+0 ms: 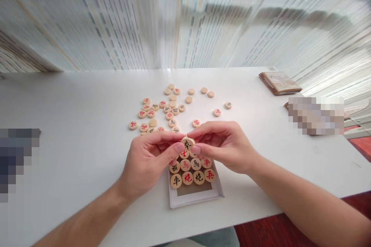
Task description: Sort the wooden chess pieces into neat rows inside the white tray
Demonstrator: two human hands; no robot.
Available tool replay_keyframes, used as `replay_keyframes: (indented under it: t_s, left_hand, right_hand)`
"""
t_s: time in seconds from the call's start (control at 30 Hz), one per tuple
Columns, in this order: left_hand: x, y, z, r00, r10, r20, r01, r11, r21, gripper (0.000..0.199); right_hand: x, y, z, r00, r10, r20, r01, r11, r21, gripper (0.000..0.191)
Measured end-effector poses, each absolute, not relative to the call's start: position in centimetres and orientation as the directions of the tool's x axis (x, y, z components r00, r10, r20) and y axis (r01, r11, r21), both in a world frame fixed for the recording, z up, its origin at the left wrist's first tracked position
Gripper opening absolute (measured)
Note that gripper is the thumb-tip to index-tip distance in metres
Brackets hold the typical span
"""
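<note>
Between the fingertips of both hands is a round wooden Chinese chess piece [188, 144] with a black character, raised above an open box. My left hand [153, 154] pinches it from the left, and my right hand [224, 144] from the right. Below lies the shallow white box [197, 199], with several pieces laid in rows, some marked red, such as the chess piece [187, 178] in the front row, and some black. A bare brown strip of the box floor shows at its near end. My hands cover the far part of the box.
Loose chess pieces [169, 116] are scattered beyond my hands, some blank side up. A small decorated box [280, 82] sits at the back right of the white table [87, 112]. Blurred-out items lie at the right and left edges. A striped curtain [156, 19] hangs behind.
</note>
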State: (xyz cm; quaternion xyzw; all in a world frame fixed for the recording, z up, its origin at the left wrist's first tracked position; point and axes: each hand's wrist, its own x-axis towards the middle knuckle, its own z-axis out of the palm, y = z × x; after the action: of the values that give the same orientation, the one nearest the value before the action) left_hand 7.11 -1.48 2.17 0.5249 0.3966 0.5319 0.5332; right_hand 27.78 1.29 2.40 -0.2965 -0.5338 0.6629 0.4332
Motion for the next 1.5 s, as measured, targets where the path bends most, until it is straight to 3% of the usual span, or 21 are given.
replay_keyframes:
  t_s: [0.13, 0.23, 0.3, 0.4, 0.53, 0.73, 0.87, 1.0, 1.17, 1.5]
  left_hand:
    - [7.1, -1.5, 2.1, 0.132, 0.982, 0.133, -0.121, -0.117, 0.986, 0.014]
    - [7.2, -1.5, 2.1, 0.133, 0.982, 0.137, -0.112, -0.123, 0.986, 0.017]
    - [7.2, -1.5, 2.1, 0.123, 0.983, 0.133, -0.11, -0.12, 0.987, 0.018]
    - [7.1, -1.6, 2.2, 0.126, 0.987, 0.101, -0.13, -0.084, 0.988, 0.017]
    - [7.1, -1.8, 2.1, 0.197, 0.98, 0.042, -0.198, -0.003, 0.98, 0.02]
    - [7.3, -2.0, 1.8, 0.27, 0.962, -0.041, -0.266, 0.115, 0.957, 0.025]
    - [7.3, -2.1, 1.8, 0.273, 0.954, -0.124, -0.293, 0.206, 0.934, 0.028]
    - [7.3, -2.1, 2.0, 0.23, 0.96, -0.16, -0.292, 0.225, 0.93, 0.023]
    - [7.4, -2.0, 2.3, 0.215, 0.962, -0.166, -0.256, 0.219, 0.942, 0.017]
    - [7.6, -2.2, 2.0, 0.234, 0.966, -0.11, -0.272, 0.173, 0.946, 0.022]
  right_hand:
    - [27.7, 1.5, 2.6, -0.485, 0.874, 0.024, -0.305, -0.144, -0.942, 0.019]
    - [27.8, 1.4, 2.5, -0.484, 0.875, 0.015, -0.275, -0.136, -0.952, 0.022]
    - [27.8, 1.3, 2.4, -0.46, 0.885, 0.065, -0.215, -0.04, -0.976, 0.025]
    - [27.8, 1.0, 2.2, -0.413, 0.88, 0.233, -0.056, 0.231, -0.971, 0.024]
    - [27.6, 0.8, 2.2, -0.382, 0.788, 0.482, 0.118, 0.559, -0.821, 0.017]
    - [27.5, 0.8, 1.8, -0.406, 0.705, 0.582, 0.204, 0.69, -0.694, 0.014]
    - [27.6, 0.7, 1.6, -0.38, 0.76, 0.528, 0.168, 0.617, -0.769, 0.019]
    - [27.6, 0.6, 1.8, -0.377, 0.892, 0.249, -0.005, 0.267, -0.964, 0.029]
    - [27.3, 0.7, 2.3, -0.421, 0.906, -0.034, -0.137, -0.1, -0.985, 0.027]
    - [27.4, 0.8, 2.8, -0.451, 0.884, -0.121, -0.162, -0.215, -0.963, 0.018]
